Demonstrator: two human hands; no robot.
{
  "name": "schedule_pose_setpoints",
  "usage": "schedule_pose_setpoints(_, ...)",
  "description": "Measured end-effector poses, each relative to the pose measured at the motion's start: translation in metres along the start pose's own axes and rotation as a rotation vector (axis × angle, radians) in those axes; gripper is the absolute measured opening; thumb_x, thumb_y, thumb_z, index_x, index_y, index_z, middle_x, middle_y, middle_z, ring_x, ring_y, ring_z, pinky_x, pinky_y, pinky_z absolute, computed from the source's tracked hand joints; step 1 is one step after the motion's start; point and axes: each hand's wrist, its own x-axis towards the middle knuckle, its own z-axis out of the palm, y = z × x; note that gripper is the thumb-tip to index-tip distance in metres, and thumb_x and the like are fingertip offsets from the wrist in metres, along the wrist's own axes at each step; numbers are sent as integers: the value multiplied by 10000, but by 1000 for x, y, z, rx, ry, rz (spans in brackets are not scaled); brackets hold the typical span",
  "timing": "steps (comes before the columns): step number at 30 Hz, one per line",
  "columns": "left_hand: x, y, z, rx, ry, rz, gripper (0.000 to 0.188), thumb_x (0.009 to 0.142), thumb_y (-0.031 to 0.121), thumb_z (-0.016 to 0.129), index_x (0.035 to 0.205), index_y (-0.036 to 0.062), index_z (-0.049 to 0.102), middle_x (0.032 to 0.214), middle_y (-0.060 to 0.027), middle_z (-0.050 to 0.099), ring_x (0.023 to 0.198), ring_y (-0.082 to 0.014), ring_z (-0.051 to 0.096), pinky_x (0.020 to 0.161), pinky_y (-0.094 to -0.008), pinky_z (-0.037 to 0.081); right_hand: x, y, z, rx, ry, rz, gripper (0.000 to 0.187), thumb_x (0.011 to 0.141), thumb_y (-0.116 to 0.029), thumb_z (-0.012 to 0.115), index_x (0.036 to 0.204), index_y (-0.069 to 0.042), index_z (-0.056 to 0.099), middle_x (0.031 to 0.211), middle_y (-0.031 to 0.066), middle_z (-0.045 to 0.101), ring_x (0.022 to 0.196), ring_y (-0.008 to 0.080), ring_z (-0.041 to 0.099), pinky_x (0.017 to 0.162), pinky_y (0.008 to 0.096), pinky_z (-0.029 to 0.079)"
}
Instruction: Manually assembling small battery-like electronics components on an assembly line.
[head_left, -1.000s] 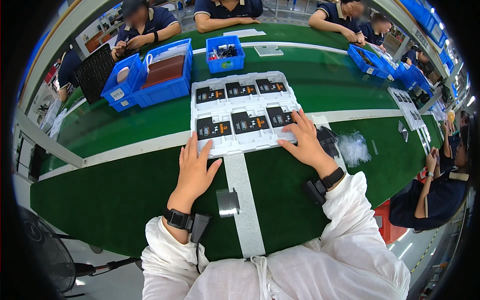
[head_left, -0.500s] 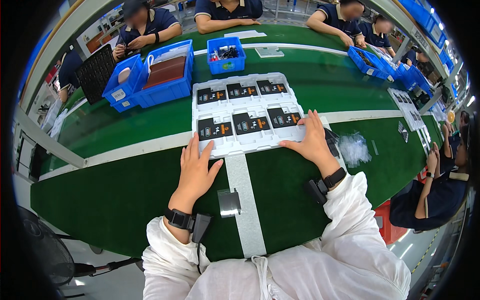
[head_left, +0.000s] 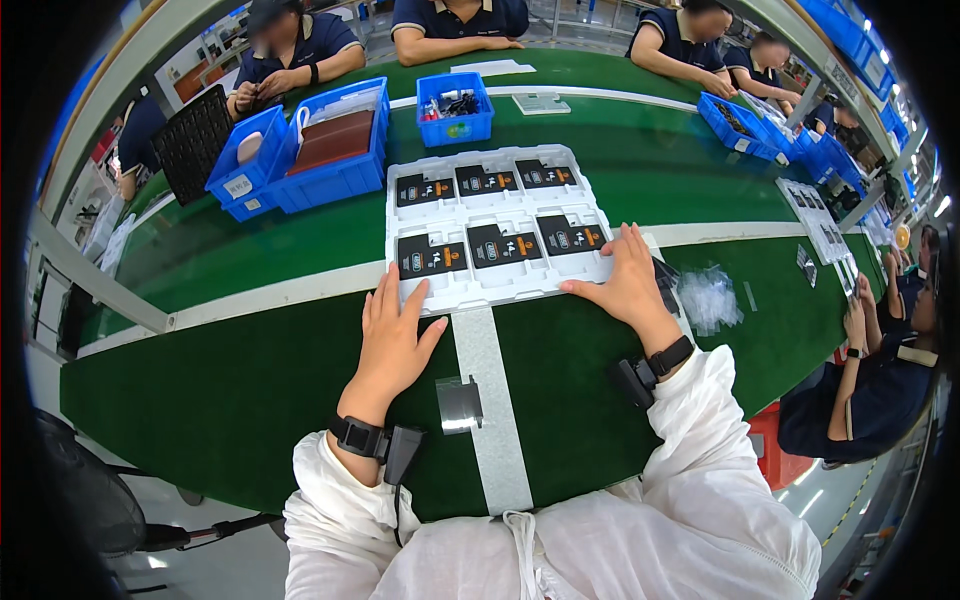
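Observation:
A white moulded plastic tray lies in front of me, with several flat black battery packs seated in two rows of its pockets. Orange and white print marks each pack. At the tray's near left corner, my left hand rests with fingers spread, fingertips against the rim. My right hand touches the near right corner, its thumb along the front edge and its fingers stretched up the side. Neither hand is closed round anything. Between my forearms, a small clear film piece lies on the green table mat.
Beyond the tray stand a blue bin with small parts and a larger blue bin with a brown item. A heap of clear plastic pieces lies right of my right hand. Co-workers sit across and at the right. A fan stands lower left.
My hands and the tray hold nearly the same place. At the right, a co-worker's hands have shifted slightly.

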Motion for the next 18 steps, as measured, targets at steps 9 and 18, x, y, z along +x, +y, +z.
schedule_pose_setpoints(9,0,0,0,-12,-10,-14,491,829,280,564,1251,62,439,1385,-247,212,1272,-379,241,1043,-465,177,0,-4,-4,-17,-39,36,802,545,-553,748,984,75,510,1272,332,330,1265,408,240,1033,466,191)
schedule_pose_setpoints(18,0,0,1,-12,-1,-7,492,827,283,567,1251,67,440,1385,-246,213,1269,-382,244,1043,-467,177,-1,-2,-3,-49,-45,33,812,565,-529,749,1029,78,476,1269,331,334,1261,409,252,1026,482,210)
